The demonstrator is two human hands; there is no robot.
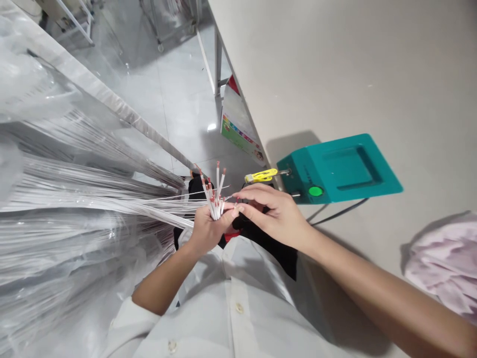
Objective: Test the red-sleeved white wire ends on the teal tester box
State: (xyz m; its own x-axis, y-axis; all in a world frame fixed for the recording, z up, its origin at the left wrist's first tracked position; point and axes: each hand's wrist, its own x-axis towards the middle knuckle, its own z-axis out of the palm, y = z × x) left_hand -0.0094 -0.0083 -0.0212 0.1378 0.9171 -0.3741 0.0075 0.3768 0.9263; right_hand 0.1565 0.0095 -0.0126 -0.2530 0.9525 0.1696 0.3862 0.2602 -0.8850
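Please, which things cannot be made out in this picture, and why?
All in the head view:
Lettering on teal device: too small.
Pale pink cloth: cut off by right edge.
Red-tipped white wires, lower parts: hidden by left hand.
Whether right hand pinches one wire: too small.

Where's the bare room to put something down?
The pale tabletop has a big bare patch beyond the teal device, and a smaller one between the device and the pink cloth. It's crowded on the left, packed with white wires, and around the left hand and right hand.
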